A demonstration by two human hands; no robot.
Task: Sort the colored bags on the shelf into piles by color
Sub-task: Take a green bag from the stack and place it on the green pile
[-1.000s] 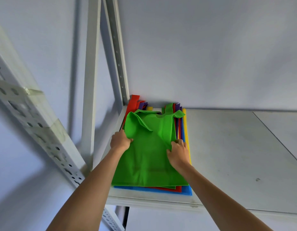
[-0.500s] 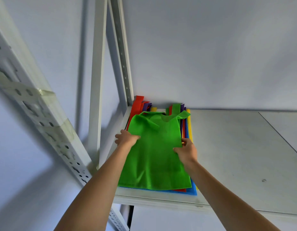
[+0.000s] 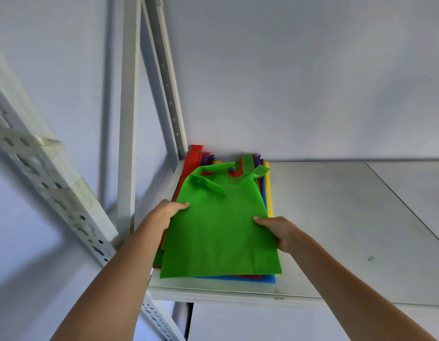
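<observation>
A flat green bag (image 3: 220, 232) lies on top of a stack of colored bags (image 3: 268, 278) at the left end of the white shelf (image 3: 336, 217). Red, purple, blue and yellow edges show under it. My left hand (image 3: 164, 215) grips the green bag's left edge, thumb on top. My right hand (image 3: 277, 230) grips its right edge, thumb on the cloth and fingers hidden beneath. The green bag's near end is raised a little off the stack.
A white perforated upright (image 3: 169, 77) stands at the shelf's back left corner, and another slanted post (image 3: 53, 183) runs at my left. The pale wall rises behind the shelf. The shelf surface stretches to the right of the stack.
Both hands shifted outward from on top of the green bag to its two side edges and took hold. The bag has flattened and slid slightly toward me.
</observation>
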